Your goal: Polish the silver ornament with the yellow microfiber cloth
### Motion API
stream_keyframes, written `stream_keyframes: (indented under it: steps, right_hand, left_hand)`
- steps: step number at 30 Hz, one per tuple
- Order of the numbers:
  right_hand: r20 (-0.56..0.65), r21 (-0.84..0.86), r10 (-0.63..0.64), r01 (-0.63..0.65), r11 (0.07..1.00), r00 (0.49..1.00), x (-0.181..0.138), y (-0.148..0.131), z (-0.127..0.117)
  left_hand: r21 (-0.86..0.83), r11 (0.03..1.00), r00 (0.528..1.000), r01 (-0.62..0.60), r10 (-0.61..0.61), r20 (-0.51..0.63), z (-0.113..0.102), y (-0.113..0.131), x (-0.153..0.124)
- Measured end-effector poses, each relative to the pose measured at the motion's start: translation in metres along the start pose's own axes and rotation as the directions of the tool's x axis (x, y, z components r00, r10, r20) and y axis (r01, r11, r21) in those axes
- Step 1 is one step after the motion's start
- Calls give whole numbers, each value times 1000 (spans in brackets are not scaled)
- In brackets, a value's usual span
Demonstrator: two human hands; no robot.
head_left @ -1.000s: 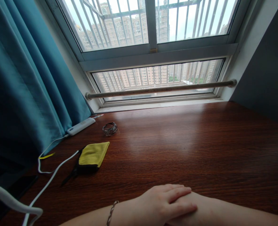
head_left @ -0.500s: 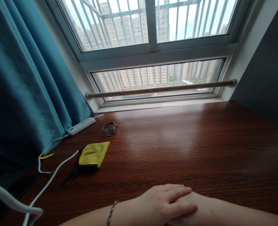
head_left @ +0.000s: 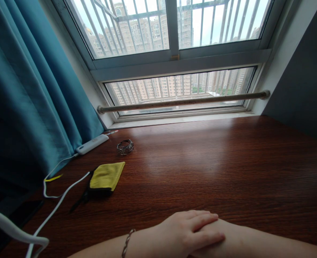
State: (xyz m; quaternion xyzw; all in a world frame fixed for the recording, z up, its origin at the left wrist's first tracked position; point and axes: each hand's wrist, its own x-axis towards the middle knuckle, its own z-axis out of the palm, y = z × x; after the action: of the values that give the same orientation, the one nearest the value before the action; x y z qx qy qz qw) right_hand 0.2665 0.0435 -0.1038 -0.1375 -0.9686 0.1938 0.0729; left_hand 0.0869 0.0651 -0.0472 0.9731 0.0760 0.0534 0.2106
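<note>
My left hand (head_left: 189, 229) lies flat near the front edge of the dark wooden desk (head_left: 214, 161), fingers stretched out and holding nothing. A thin braided bracelet circles its wrist. It rests on top of my right hand (head_left: 235, 236), whose arm comes in from the right. The right fingers are hidden beneath the left hand. Nothing on the desk is within touch of either hand.
At the left of the desk lie a yellow cloth with a black underside (head_left: 106, 176), a silver bangle (head_left: 125, 146), a white power bank (head_left: 92, 144) and its white cable (head_left: 61, 195). A teal curtain (head_left: 26, 96) hangs left. A metal rod (head_left: 182, 101) spans the barred window.
</note>
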Motion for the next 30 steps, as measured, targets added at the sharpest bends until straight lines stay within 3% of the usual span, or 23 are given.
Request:
stream_keyframes:
  steps: [10, 30]
  right_hand:
    - [2, 12, 15, -15, 1000, 1000, 0, -4, -9]
    - [18, 49, 6, -7, 999, 1000, -2, 0, -1]
  left_hand:
    - [-4, 1000, 1000, 5, -5, 3, -3, 0, 0]
    - [-12, 1000, 1000, 0, 0, -8, -1, 0, 0]
